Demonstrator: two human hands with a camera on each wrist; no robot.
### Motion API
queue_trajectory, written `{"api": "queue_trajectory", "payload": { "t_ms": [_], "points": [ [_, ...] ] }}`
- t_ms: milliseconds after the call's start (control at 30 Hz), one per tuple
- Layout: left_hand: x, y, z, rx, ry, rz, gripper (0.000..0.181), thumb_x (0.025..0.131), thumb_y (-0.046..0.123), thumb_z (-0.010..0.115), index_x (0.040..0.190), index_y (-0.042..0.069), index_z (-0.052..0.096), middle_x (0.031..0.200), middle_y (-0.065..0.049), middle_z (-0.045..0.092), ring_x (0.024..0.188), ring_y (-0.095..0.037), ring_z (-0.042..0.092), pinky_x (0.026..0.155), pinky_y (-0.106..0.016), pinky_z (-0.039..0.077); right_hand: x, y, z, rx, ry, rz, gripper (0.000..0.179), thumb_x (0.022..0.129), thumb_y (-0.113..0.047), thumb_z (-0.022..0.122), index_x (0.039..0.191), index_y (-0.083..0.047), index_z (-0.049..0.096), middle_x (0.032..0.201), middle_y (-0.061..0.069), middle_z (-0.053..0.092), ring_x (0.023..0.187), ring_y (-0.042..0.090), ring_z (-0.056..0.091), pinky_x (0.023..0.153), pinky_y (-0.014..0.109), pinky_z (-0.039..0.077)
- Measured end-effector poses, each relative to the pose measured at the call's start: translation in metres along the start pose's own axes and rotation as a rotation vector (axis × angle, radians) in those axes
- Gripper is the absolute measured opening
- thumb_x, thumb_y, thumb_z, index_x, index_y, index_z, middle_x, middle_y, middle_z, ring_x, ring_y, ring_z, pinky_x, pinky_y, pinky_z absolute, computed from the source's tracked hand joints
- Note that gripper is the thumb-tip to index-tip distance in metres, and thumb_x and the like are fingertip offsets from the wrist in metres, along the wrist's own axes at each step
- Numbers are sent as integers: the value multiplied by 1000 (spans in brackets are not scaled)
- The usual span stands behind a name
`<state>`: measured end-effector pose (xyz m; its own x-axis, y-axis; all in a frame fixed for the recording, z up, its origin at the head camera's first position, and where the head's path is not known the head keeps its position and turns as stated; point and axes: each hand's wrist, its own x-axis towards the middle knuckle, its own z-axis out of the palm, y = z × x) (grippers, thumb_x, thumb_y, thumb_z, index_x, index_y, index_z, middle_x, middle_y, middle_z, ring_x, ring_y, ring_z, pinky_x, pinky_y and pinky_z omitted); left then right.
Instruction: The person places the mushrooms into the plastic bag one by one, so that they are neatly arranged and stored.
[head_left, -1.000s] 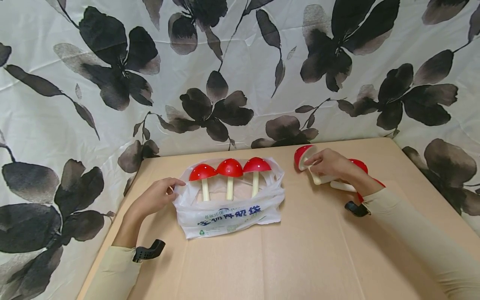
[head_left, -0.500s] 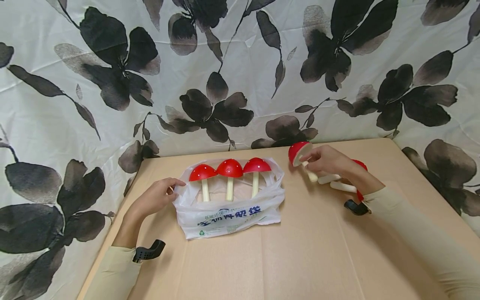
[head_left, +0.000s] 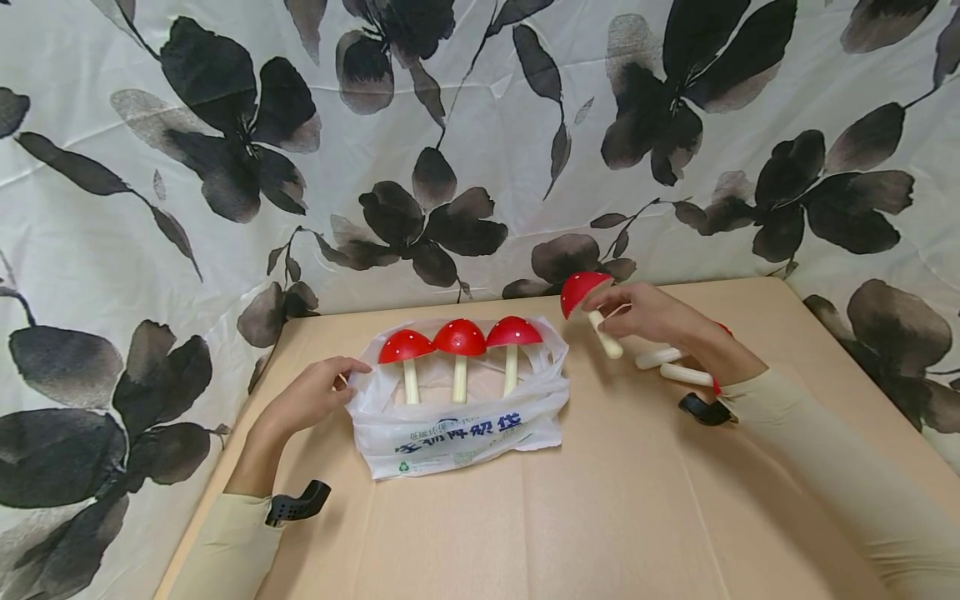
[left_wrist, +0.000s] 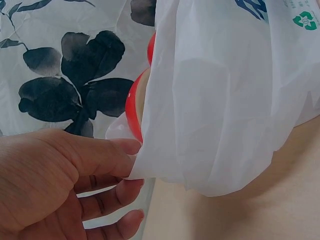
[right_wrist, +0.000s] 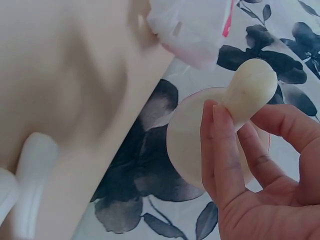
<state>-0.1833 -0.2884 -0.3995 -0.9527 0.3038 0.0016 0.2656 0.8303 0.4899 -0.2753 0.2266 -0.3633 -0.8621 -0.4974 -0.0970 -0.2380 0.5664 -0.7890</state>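
My left hand [head_left: 311, 396] pinches the left edge of a white plastic bag [head_left: 465, 446], thumb and forefinger on the film in the left wrist view. Three toy mushrooms with red, white-dotted caps and cream stems stand out of the bag's mouth, the middle mushroom [head_left: 460, 337] among them. My right hand [head_left: 652, 317] holds another toy mushroom [head_left: 581, 289] by its stem, cap tilted up to the left, to the right of the bag. The right wrist view shows the fingers round its stem [right_wrist: 252, 87], with the pale underside of the cap [right_wrist: 187, 135] behind them.
More toy mushrooms lie on the wooden table [head_left: 600, 500] under my right forearm, their white stems [head_left: 686, 373] showing and their red caps mostly hidden. A white cloth with dark flowers [head_left: 420, 125] hangs behind the table's back edge.
My right hand has lifted the toy mushroom and carried it left toward the bag, away from the ones lying on the table. The left hand and the bag have stayed in place.
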Motion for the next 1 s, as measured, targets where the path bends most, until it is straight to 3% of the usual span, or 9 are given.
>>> {"api": "queue_trajectory", "payload": {
  "t_ms": [333,533,667,1000],
  "points": [
    [0,0,0,4,-6,-8,32,90,-8,57,121,-4,68,97,-10,65,84,-22,56,72,-27,52,6,-20,8,87,-14,-46,38,95,-12,64,133,-4,63,123,16,61,107,31,58,88,35,57],
    [0,0,-1,6,-10,-12,32,90,-7,57,121,-4,67,97,-10,65,84,-22,56,73,-27,52,13,-30,15,162,-36,-60,41,95,-17,67,134,-6,63,126,15,60,110,31,58,92,40,57],
    [0,1,-1,4,-16,-9,32,91,-7,58,121,-4,67,99,-10,65,85,-22,56,73,-27,52,18,-36,22,207,-56,-80,43,94,-17,68,135,-5,62,130,14,59,111,31,59,90,37,58],
    [-2,0,-2,7,-17,8,32,90,-7,57,120,-5,68,98,-10,65,84,-22,56,73,-27,51,23,-57,40,234,-74,-128,40,92,-11,70,131,-5,63,127,16,61,107,32,61,88,39,59]
  ]
}}
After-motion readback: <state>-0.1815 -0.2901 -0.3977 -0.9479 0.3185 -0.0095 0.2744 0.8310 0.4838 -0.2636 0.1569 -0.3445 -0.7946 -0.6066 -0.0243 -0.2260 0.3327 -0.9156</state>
